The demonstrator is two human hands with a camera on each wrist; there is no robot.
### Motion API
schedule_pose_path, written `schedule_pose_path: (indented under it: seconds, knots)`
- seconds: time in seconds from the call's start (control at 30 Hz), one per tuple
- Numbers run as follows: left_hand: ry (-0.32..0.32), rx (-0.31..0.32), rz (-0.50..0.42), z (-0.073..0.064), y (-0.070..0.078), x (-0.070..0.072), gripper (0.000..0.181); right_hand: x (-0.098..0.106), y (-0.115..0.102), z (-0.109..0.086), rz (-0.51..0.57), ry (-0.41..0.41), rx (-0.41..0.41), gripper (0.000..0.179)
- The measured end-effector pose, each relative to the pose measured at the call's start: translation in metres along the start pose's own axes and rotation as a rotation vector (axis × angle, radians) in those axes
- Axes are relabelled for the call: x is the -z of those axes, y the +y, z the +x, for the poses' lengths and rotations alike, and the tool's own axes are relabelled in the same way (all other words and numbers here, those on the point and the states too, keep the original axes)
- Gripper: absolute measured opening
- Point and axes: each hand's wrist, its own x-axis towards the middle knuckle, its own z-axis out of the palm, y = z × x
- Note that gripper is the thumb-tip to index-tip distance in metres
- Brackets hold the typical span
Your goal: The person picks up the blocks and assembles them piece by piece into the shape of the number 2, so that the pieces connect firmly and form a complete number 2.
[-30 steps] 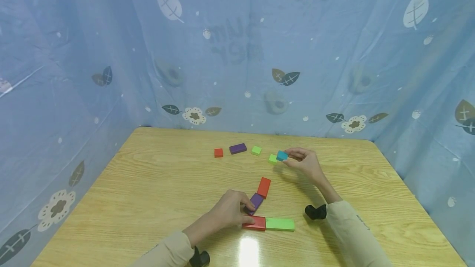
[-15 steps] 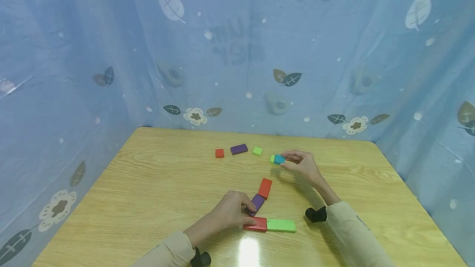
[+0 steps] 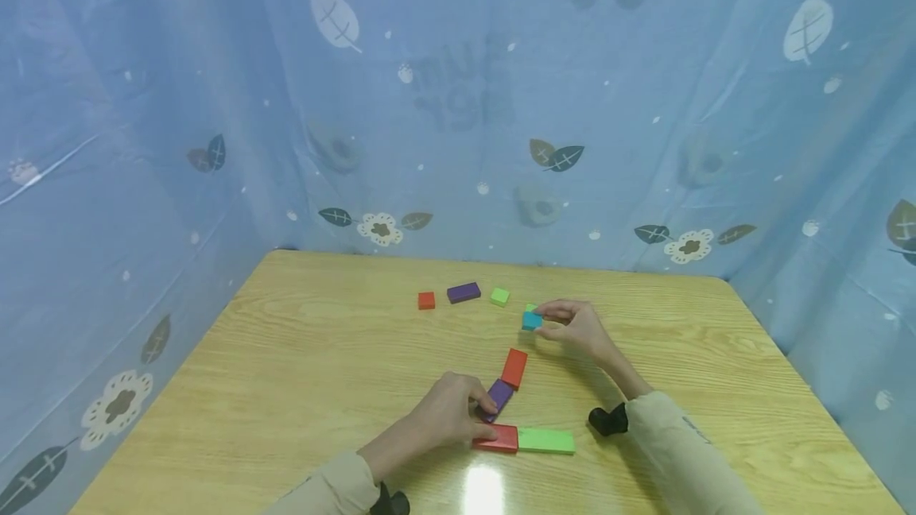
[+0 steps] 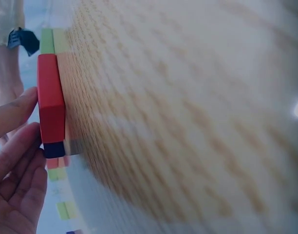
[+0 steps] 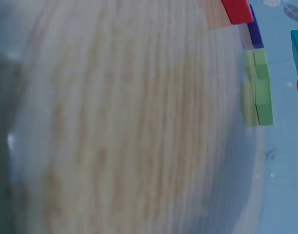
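My right hand (image 3: 583, 331) pinches a small blue block (image 3: 532, 321) between thumb and fingers, above the table and in front of a small green block (image 3: 531, 308) that it partly hides. In the right wrist view the blue block (image 5: 297, 56) shows at the right edge. My left hand (image 3: 451, 412) rests its thumb on a red block (image 3: 504, 439) and a fingertip on a purple block (image 3: 498, 398). Against the red block's right end lies a long green block (image 3: 546, 441). Another red block (image 3: 514, 369) meets the purple block's far end, the two forming a slanting line.
Toward the back of the wooden table (image 3: 322, 356) lie a small red block (image 3: 426, 300), a purple block (image 3: 463, 292) and a small green block (image 3: 499, 296). A blue patterned curtain (image 3: 444, 102) hangs behind and along the sides. Black pieces (image 3: 608, 420) sit at both wrists.
My right hand has brought the blue block slightly left and nearer to me, across the front of the small green block. The left hand keeps its place on the red and purple blocks.
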Motion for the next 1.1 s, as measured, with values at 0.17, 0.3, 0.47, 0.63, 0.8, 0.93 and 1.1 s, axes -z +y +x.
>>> schedule_pose_path:
  seconds: [0.17, 0.3, 0.47, 0.63, 0.8, 0.93, 1.1]
  knots:
    - [-0.012, 0.001, 0.000, 0.002, 0.002, -0.001, 0.023, -0.003, 0.003, -0.003, -0.044, -0.029, -0.002, 0.033]
    - [-0.015, -0.022, 0.002, 0.003, 0.003, -0.003, 0.024, -0.004, 0.007, -0.007, -0.106, -0.053, 0.004, 0.031]
    - [0.010, -0.056, -0.001, 0.001, 0.000, -0.002, 0.025, -0.010, 0.007, -0.005, -0.132, -0.087, 0.008, 0.030]
    - [0.033, -0.068, -0.022, 0.000, -0.003, -0.001, 0.025, -0.015, 0.005, 0.001, -0.154, -0.091, 0.021, 0.030]
    - [0.016, -0.044, -0.044, -0.003, -0.003, 0.001, 0.024, -0.021, -0.003, 0.005, -0.122, -0.127, 0.021, 0.030]
    - [0.000, -0.040, -0.057, -0.005, -0.003, -0.001, 0.024, -0.022, -0.022, -0.003, -0.108, -0.149, -0.002, 0.028]
    - [-0.002, -0.052, -0.077, -0.002, -0.002, -0.002, 0.023, -0.020, -0.022, -0.005, -0.114, -0.135, 0.005, 0.027]
